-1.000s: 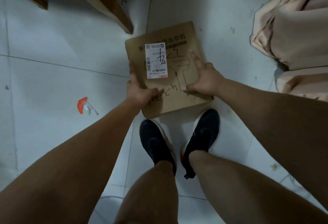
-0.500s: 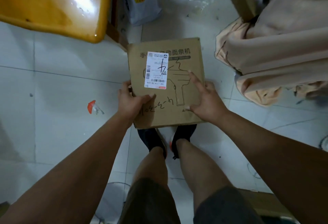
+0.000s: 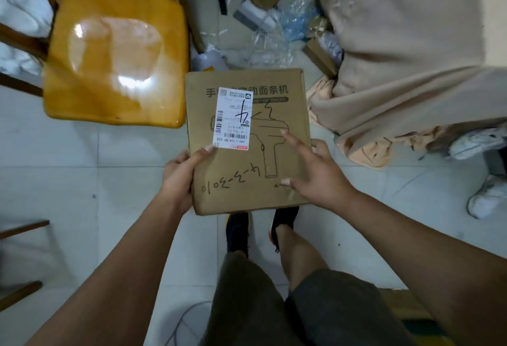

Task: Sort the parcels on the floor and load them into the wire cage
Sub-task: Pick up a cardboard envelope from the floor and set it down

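Filling the floor's far right corner, a heap of soft beige cloth (image 3: 397,57) lies in folds. Toward the far left stands a glossy yellow wooden chair seat (image 3: 115,57), rounded at its corners. Between them, above your black shoes (image 3: 238,233), you hold a flat brown cardboard parcel (image 3: 247,181) off the white tiled floor (image 3: 82,181). Its top shows printed characters ending 动面条机, a line drawing of a hand-held machine, and handwritten "4-3-301", upside down to you. Your left hand (image 3: 178,178) grasps the left edge, thumb on top. Your right hand (image 3: 315,178) grips the right edge, forefinger and thumb stretched across the top. A white shipping label (image 3: 233,118) carries barcodes, "642 L714 00 026" and a black pen mark.
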A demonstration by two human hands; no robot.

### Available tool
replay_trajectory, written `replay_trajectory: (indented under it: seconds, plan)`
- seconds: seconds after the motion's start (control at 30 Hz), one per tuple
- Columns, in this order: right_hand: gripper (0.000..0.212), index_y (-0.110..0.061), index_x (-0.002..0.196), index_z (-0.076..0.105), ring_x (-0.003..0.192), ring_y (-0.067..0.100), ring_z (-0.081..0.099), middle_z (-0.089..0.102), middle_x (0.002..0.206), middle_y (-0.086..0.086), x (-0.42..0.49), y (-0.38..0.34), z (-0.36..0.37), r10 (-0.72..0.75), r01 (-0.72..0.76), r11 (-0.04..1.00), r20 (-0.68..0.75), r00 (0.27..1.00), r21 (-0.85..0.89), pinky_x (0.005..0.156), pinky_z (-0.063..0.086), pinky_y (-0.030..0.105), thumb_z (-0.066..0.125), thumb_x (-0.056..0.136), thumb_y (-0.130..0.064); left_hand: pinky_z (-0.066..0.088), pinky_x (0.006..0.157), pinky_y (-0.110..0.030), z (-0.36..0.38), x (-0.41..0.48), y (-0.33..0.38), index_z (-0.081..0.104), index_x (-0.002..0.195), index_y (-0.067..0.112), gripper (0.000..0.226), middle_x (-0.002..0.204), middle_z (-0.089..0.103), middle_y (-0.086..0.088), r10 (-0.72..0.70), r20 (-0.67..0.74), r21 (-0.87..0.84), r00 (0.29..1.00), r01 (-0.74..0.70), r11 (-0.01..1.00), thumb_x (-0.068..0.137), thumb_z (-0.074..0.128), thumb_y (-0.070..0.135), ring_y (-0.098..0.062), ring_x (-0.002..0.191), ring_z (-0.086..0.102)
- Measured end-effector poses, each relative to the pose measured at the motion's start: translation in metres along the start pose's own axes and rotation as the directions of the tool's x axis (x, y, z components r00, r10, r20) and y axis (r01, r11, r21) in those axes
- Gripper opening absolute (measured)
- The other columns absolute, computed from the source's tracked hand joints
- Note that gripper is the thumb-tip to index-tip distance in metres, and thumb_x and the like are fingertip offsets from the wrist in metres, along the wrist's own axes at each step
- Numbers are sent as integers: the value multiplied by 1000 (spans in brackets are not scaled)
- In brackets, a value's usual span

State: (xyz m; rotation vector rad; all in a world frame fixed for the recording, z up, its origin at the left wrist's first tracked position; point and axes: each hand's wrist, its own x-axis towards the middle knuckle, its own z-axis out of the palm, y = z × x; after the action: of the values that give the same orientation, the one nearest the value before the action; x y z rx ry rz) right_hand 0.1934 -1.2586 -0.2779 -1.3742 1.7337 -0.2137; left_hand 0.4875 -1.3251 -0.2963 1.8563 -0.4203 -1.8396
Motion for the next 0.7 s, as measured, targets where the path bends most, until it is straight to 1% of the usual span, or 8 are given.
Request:
replay_trajectory:
  seconds: [0.07,0.2,0.27,0.37,0.47,0.53,0.6,0.7]
  plan:
    - [105,-75,146,6,133,31,47,27,147,2,-22,-17,-15,9,-9,1000,-43,999,-3,99,39,27,83,82,-43,63,72,-41,-6,-25,20,73,122,13,55,114,77,-14,-11,81,37,997,8,999,76,89,39,-29,99,77]
    - [107,-74,147,-2,130,23,49,34,148,-1,-71,-49,-38,8,0,999,-161,987,54,96,51,41,79,79,-56,63,77,-45,-13,-66,53,72,124,10,62,114,77,-16,25,135,86,991,-36,996,74,90,41,-35,103,75]
    - [103,-71,149,0,132,13,44,35,149,-9,-94,-57,-53,30,13,979,-208,978,203,99,44,34,76,79,-64,62,82,-50,-12,-87,66,69,127,7,66,117,75,-19,35,169,104,985,-53,993,75,90,42,-38,107,74]
    - [101,-60,151,14,127,9,50,46,139,-13,-126,-64,-79,240,-66,834,-252,937,548,97,45,28,74,71,-76,55,97,-59,-10,-123,82,67,133,9,68,126,71,-21,30,268,137,963,-69,988,78,87,43,-41,117,68]
    - [108,-46,154,27,121,15,59,57,136,-10,-165,-64,-97,370,-159,642,-121,921,750,93,54,36,79,65,-77,58,93,-55,5,-165,96,67,133,10,62,125,72,-21,28,366,207,930,-110,972,82,82,41,-41,115,69]
    - [101,-40,151,39,113,17,69,70,127,-9,-198,-61,-101,363,-124,545,-100,927,829,88,60,40,84,65,-70,62,81,-48,20,-192,105,72,124,9,52,118,74,-21,78,411,250,908,-195,948,82,83,39,-40,106,73]
    - [85,-39,145,48,106,12,73,74,118,-10,-235,-58,-101,377,-54,501,-161,912,864,81,63,36,84,72,-63,64,73,-45,36,-213,113,75,114,5,49,112,75,-22,127,459,297,879,-286,911,80,85,39,-39,98,75]
    - [68,-42,135,56,103,13,74,75,116,-9,-292,-51,-91,449,39,425,-248,859,904,80,63,38,83,75,-60,55,93,-62,68,-241,118,67,110,-5,66,116,70,-29,116,570,369,813,-380,848,73,90,45,-42,102,70]
